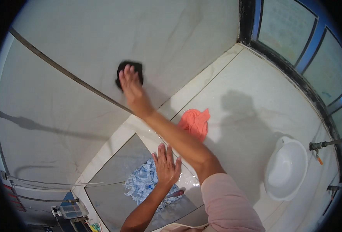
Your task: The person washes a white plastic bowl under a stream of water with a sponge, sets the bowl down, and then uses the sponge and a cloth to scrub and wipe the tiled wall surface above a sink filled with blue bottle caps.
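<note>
My right hand [135, 92] is pressing a black pad [138, 69] flat against the pale wall tiles [171, 46], its fingers stretched over the pad and slightly blurred. Whether the pad is cloth or scouring material is too unclear to tell. My left hand [166, 169] lies open on the wet white ledge [188, 179], holding nothing. Beside and partly under that wrist, bunched blue and white patterned cloth [142, 179] rests on a grey surface below the ledge. A small item with a reddish-brown end [178, 193] lies near the left wrist.
A crumpled coral cloth [196, 123] lies on white tile behind my right forearm. At the right stand a white basin [285, 170] and a tap with an orange handle [318, 151]. A thin hose or pipe [70, 75] crosses the wall. A blue-framed window [289, 29] is far right.
</note>
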Available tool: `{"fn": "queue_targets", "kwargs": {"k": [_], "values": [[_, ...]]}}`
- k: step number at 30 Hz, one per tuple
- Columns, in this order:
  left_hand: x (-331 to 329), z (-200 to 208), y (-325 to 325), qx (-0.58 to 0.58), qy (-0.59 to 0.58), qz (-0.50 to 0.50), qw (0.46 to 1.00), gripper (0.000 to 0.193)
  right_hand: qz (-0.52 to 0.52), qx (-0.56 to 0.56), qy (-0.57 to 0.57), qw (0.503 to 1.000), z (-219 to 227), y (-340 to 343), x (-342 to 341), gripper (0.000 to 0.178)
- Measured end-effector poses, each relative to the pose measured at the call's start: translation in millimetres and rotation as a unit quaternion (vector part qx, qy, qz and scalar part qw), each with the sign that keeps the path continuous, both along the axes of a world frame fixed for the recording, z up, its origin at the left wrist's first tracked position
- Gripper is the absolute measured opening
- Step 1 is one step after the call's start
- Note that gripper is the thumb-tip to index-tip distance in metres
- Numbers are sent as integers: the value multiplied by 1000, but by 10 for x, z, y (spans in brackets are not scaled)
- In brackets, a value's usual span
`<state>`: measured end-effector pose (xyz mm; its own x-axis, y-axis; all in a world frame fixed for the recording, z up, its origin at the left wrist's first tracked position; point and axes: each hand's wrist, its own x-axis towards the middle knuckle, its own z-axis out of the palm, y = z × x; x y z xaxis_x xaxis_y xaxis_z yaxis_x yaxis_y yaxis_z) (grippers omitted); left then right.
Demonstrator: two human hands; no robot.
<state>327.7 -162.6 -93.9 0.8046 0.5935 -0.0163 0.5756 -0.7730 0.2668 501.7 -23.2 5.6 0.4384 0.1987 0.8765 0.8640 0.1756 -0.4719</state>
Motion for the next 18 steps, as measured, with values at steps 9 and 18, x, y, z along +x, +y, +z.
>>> {"fn": "queue_targets", "kwargs": {"k": [9, 18], "values": [[-113, -75, 69, 52, 12, -53, 997, 61, -5, -48, 34, 998, -225, 97, -420, 47], [-110, -150, 40, 69, -40, -73, 994, 61, -1, 14, 144, 990, -479, 178, -528, 50]]}}
